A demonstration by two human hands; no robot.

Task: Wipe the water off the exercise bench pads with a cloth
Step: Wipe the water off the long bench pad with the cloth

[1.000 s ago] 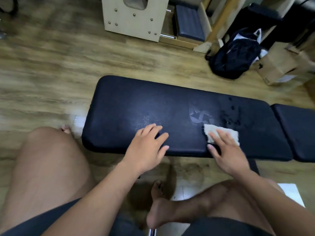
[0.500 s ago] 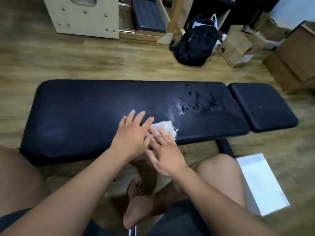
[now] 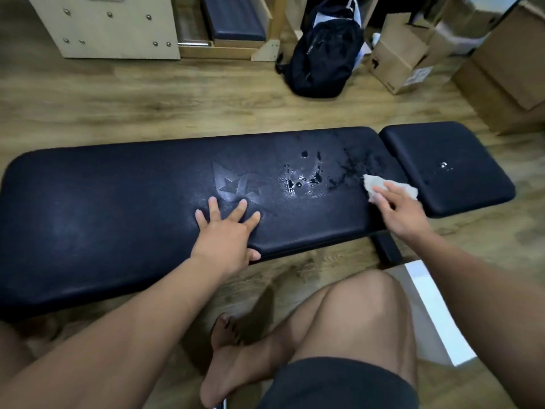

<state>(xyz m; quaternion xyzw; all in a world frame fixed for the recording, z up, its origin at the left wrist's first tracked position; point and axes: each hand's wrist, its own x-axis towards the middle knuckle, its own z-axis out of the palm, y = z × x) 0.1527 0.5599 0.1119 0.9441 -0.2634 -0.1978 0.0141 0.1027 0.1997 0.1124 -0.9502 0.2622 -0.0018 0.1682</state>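
Two hands lie on the long pad [image 3: 118, 202]: left hand [image 3: 227, 231] splayed flat, gripping nothing, at its front edge; right hand [image 3: 404, 214] presses the cloth [image 3: 392, 185] with straight fingers at its right end, beside water drops [image 3: 303, 180].

It looked like a small gym or exercise studio, partly used for storage. A black padded bench [image 3: 118, 202] stood on a wood-look floor [image 3: 147, 98]. Behind it were a pale wooden apparatus [image 3: 118, 31] with metal studs, a dark pad [image 3: 236, 19] in a wooden frame, a backpack [image 3: 324, 54] and cardboard boxes [image 3: 398, 60].
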